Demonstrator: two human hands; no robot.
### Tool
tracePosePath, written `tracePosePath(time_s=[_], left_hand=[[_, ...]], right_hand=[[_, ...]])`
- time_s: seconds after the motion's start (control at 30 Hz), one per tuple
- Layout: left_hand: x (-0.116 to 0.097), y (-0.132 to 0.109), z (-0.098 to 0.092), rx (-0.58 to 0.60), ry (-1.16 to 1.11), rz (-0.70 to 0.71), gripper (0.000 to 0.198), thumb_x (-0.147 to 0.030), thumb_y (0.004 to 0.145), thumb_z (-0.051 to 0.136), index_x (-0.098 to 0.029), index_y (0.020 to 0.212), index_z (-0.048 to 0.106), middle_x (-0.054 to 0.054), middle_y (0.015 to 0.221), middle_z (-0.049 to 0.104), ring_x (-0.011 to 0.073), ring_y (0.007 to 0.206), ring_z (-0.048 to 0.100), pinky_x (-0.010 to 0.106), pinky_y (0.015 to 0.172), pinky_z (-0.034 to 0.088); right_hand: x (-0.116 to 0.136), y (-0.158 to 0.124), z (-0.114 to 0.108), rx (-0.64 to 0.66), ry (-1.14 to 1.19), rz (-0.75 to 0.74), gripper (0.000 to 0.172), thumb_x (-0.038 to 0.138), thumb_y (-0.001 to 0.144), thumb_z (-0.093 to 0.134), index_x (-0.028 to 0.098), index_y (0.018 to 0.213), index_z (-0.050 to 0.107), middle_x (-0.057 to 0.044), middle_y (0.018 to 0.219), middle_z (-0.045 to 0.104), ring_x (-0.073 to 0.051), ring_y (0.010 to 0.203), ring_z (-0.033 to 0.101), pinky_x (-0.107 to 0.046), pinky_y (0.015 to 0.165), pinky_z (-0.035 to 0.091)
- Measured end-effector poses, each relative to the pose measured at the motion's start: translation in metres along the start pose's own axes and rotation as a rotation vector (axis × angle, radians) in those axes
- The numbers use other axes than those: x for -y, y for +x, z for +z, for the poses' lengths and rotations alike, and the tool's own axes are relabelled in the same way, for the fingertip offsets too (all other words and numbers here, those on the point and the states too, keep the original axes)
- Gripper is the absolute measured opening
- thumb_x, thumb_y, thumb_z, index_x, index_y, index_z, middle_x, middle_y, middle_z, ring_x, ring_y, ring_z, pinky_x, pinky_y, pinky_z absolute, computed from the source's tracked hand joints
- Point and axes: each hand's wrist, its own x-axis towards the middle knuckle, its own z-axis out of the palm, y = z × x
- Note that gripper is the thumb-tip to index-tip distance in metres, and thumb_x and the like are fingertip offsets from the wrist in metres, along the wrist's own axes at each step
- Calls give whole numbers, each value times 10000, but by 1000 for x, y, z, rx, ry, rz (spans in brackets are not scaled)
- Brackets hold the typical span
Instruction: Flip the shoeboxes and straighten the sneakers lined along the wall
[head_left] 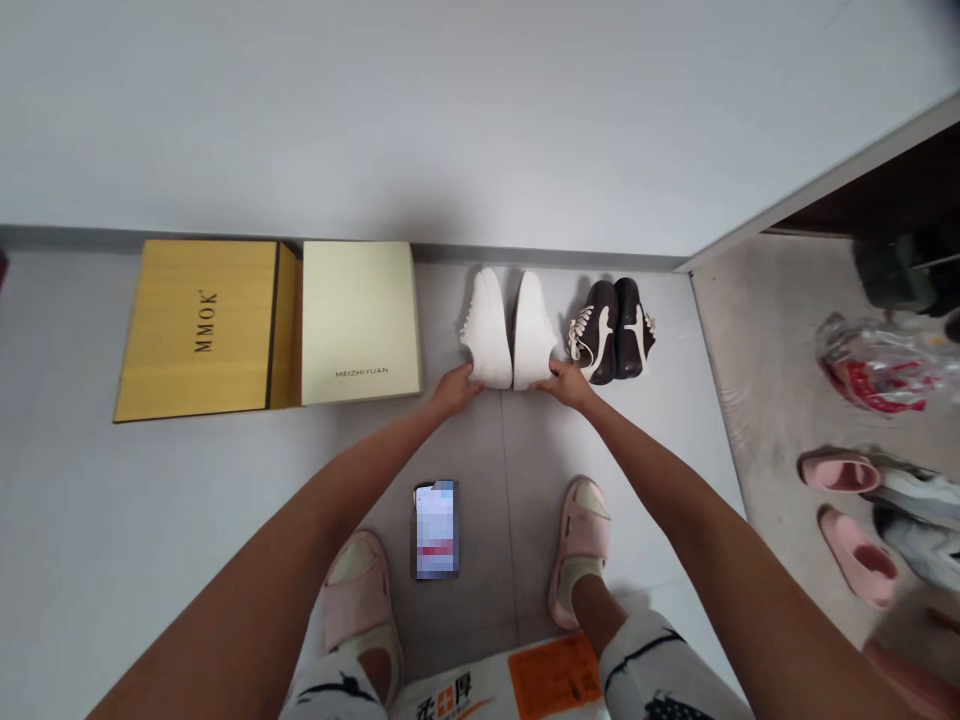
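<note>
Left grip (453, 389): I have it curled nearly closed round the heel of the left shoe (490, 330), thumb on its outer side
Right grip (568, 384): the same on the heel of the right shoe (532, 330); I cannot tell how firmly either grip presses
White pair: on the floor (225, 520), toes to the wall (300, 120), between the pale box (358, 310) and dark shoes (606, 340)
Sideways risk: my right hand is just beside the dark shoes, so swinging outward could knock them
Heel risk: a loose hold could let a shoe twist or tip
Phone (436, 535): near the slippers (585, 535); a careless step could crush it
</note>
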Motion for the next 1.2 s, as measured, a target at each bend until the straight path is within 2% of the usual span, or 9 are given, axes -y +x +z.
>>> tracePosePath(time_s=[0.13, 0.27, 0.43, 0.63, 0.73, 0.8, 0.97, 1.2], left_hand=[[-17, 2, -11, 19, 98, 50, 225, -342, 805, 686, -214, 990, 696, 161, 1048, 764, 384, 1168, 680, 458, 1044, 472], [-48, 5, -14, 57, 234, 138, 181, -271, 854, 651, -202, 1016, 693, 214, 1129, 742, 417, 1222, 657, 502, 1109, 408], [-77, 5, -6, 67, 410, 98, 199, -163, 889, 573, -170, 1043, 699, 238, 1088, 736, 440, 1201, 656, 539, 1098, 384], [-79, 5, -10, 44, 475, 58, 280, -234, 980, 510, -121, 1132, 716, 242, 1078, 730, 397, 1185, 658, 524, 1116, 372], [-80, 7, -17, 97, 677, 24, 334, -273, 1017, 495, -135, 1246, 696, 205, 1112, 735, 336, 1164, 674, 449, 1079, 415], [-83, 8, -20, 131, 804, 22, 343, -229, 1028, 466, -146, 1279, 684, 190, 1131, 738, 309, 1146, 683, 408, 1046, 429], [-89, 8, -17, 123, 886, 39, 381, -94, 996, 396, -120, 1248, 681, 202, 1097, 752, 309, 1123, 695, 399, 1031, 430], [-83, 13, -13, 100, 867, 13, 329, -155, 1009, 455, -116, 1243, 683, 230, 1114, 752, 330, 1126, 711, 429, 1041, 437]], right_hand=[[14, -3, -12, 9, -268, -101, 334, 392, 935, 681, 162, 1176, 704, -111, 994, 781, -296, 972, 700, -370, 925, 506], [36, 1, -19, 46, -587, -183, 338, 333, 988, 588, 110, 1231, 662, -187, 1017, 769, -353, 1067, 669, -423, 1048, 408], [63, 9, -11, 52, -698, -190, 312, 269, 1015, 489, 114, 1227, 657, -227, 1127, 758, -352, 1095, 658, -427, 1070, 355], [81, 18, 1, 56, -731, -203, 327, 233, 1026, 449, 107, 1263, 635, -223, 1150, 758, -322, 1078, 661, -401, 1031, 360], [87, 23, 4, 74, -752, -196, 340, 236, 1035, 432, 99, 1288, 612, -228, 1167, 749, -315, 1087, 658, -394, 1015, 361], [90, 25, 6, 84, -757, -190, 343, 239, 1038, 425, 101, 1296, 604, -228, 1170, 746, -316, 1104, 654, -392, 1006, 362], [95, 28, 13, 102, -755, -198, 337, 214, 1032, 422, 104, 1283, 617, -223, 1127, 756, -314, 1068, 664, -391, 985, 366], [93, 28, 19, 81, -712, -188, 311, 232, 1023, 484, 114, 1260, 646, -201, 1107, 769, -305, 1055, 669, -382, 994, 389]])
